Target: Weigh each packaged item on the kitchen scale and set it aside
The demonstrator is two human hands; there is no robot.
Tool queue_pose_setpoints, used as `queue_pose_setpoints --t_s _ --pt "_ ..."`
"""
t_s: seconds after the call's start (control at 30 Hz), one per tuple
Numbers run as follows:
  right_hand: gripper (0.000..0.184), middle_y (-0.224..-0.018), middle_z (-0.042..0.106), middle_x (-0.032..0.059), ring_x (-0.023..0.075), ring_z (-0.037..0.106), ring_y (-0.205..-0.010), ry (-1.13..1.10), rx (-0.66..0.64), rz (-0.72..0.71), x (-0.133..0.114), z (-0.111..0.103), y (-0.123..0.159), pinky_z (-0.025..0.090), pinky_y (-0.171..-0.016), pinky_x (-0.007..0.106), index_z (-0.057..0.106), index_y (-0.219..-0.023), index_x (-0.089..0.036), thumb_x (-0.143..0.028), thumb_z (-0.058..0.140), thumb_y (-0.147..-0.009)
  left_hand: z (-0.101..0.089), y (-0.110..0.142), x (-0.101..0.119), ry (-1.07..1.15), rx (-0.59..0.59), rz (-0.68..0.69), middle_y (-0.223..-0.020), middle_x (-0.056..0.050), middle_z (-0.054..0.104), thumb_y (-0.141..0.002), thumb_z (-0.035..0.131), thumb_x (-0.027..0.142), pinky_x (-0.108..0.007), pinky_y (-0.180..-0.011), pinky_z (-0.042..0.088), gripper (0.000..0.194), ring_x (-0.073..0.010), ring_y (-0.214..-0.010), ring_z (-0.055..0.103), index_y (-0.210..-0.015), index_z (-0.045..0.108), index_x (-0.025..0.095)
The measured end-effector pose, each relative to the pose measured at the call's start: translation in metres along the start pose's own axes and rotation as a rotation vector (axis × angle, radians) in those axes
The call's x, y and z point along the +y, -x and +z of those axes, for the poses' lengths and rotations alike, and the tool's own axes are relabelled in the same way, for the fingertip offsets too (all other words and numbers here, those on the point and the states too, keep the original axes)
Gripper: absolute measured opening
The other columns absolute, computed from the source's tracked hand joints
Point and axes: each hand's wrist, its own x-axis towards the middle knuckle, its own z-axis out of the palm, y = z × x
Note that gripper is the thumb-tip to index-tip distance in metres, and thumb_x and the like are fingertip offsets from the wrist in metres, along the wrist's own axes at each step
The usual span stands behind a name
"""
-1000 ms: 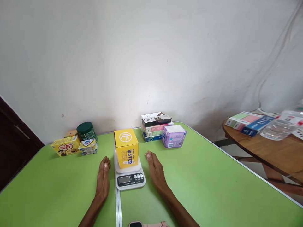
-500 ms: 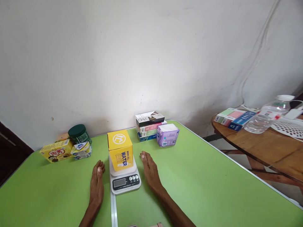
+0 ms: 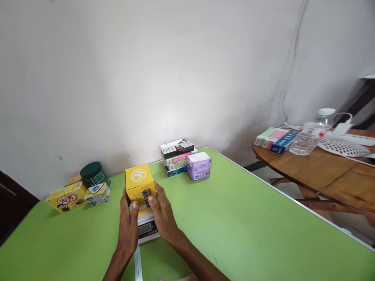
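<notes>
A yellow box (image 3: 138, 182) printed with "WATER" stands on a small white kitchen scale (image 3: 147, 230) near the middle of the green table (image 3: 240, 222). My left hand (image 3: 128, 224) presses against the box's left side with the thumb on its front. On the right side of the box my right hand (image 3: 163, 218) does the same, fingers wrapped round it. Both hands cover much of the scale; only part of its display shows between them.
Back left on the table stand a dark green jar (image 3: 94, 175), a yellow carton (image 3: 66, 196) and a small white pack (image 3: 98, 192). Behind the scale are stacked boxes (image 3: 176, 155) and a purple pack (image 3: 199, 166). A wooden round table (image 3: 322, 168) at right carries a water bottle (image 3: 310, 133) and boxes.
Both hands lay flat on the table either side of the scale; now they have closed in and grip the yellow box from both sides. The view has swung to the right.
</notes>
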Motion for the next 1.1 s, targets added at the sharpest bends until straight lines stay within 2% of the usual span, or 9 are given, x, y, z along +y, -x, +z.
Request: queue_pose_setpoints --t_s 0.07,0.13,0.27,0.47,0.6,0.73,0.87,0.97,1.1 --pt "0.054 -0.147 0.062 0.0119 0.0281 0.059 -0.136 -0.011 0.037 -0.014 -0.004 0.006 -0.002 0.051 -0.114 0.046 0.050 -0.154 -0.025 -0.050 0.049 -0.106 0.003 -0.004 0.008 -0.001 -0.021 -0.018 -0.148 -0.016 0.056 -0.100 0.039 0.072 -0.053 -0.121 0.039 0.070 -0.0333 -0.141 0.051 -0.146 0.050 0.020" --pt "0.054 -0.142 0.064 0.0121 0.0279 0.062 -0.132 -0.005 0.066 -0.023 -0.006 0.006 -0.005 0.053 -0.111 0.045 0.051 -0.152 -0.025 -0.050 0.050 -0.105 0.006 -0.005 0.014 -0.007 -0.032 -0.020 -0.138 -0.015 0.061 -0.098 0.045 0.072 -0.053 -0.114 0.044 0.066 -0.0330 -0.132 0.056 -0.139 0.053 0.020" --pt "0.054 -0.136 0.065 0.0141 0.0283 0.065 -0.125 0.033 0.083 -0.043 -0.010 -0.013 -0.016 0.054 -0.108 0.047 0.050 -0.150 -0.022 -0.051 0.050 -0.105 0.022 -0.003 0.029 0.019 -0.060 0.004 -0.134 -0.015 0.062 -0.097 0.052 0.069 -0.051 -0.110 0.047 0.062 -0.0319 -0.128 0.059 -0.134 0.052 0.020" --pt "0.057 -0.136 0.065 0.0181 0.0315 0.063 -0.125 0.138 0.219 -0.045 0.007 -0.070 -0.045 0.053 -0.108 0.051 0.054 -0.145 -0.019 -0.057 0.047 -0.103 0.082 -0.014 0.055 0.115 -0.231 0.074 -0.143 -0.016 0.057 -0.100 0.051 0.065 -0.046 -0.112 0.047 0.061 -0.0290 -0.133 0.057 -0.141 0.047 0.021" --pt "0.056 -0.127 0.070 0.0165 0.0309 0.067 -0.116 0.202 0.240 0.002 0.038 -0.102 -0.057 0.054 -0.103 0.050 0.057 -0.142 -0.019 -0.057 0.048 -0.102 0.128 -0.023 0.049 0.123 -0.259 0.049 -0.145 -0.020 0.055 -0.097 0.054 0.067 -0.048 -0.115 0.045 0.066 -0.0322 -0.137 0.054 -0.142 0.048 0.018" --pt "0.057 -0.126 0.071 0.0160 0.0301 0.069 -0.112 0.206 0.196 0.008 0.065 -0.117 -0.062 0.057 -0.099 0.049 0.055 -0.143 -0.019 -0.056 0.048 -0.101 0.157 -0.030 0.036 0.111 -0.232 0.074 -0.147 -0.023 0.050 -0.092 0.062 0.066 -0.052 -0.118 0.042 0.077 -0.0359 -0.141 0.050 -0.147 0.045 0.016" --pt "0.063 -0.132 0.067 0.0182 0.0327 0.063 -0.125 0.224 0.196 0.015 0.078 -0.119 -0.060 0.053 -0.106 0.054 0.052 -0.146 -0.018 -0.060 0.045 -0.100 0.162 -0.032 0.033 0.128 -0.250 0.053 -0.149 -0.025 0.047 -0.091 0.064 0.062 -0.050 -0.119 0.041 0.082 -0.0349 -0.141 0.051 -0.152 0.038 0.014" --pt "0.071 -0.139 0.062 0.0224 0.0386 0.056 -0.135 0.297 0.246 0.048 0.082 -0.122 -0.044 0.047 -0.111 0.062 0.050 -0.146 -0.016 -0.067 0.045 -0.097 0.156 -0.025 0.033 0.110 -0.270 -0.053 -0.153 -0.026 0.045 -0.087 0.068 0.059 -0.048 -0.124 0.036 0.090 -0.0361 -0.147 0.046 -0.156 0.035 0.011" --pt "0.076 -0.132 0.062 0.0256 0.0437 0.066 -0.115 0.334 0.213 0.199 0.082 -0.130 -0.011 0.057 -0.092 0.063 0.055 -0.139 -0.020 -0.076 0.046 -0.090 0.161 -0.010 0.032 0.145 -0.267 -0.177 -0.151 -0.028 0.049 -0.082 0.071 0.052 -0.047 -0.122 0.041 0.093 -0.0384 -0.142 0.052 -0.156 0.036 0.006"
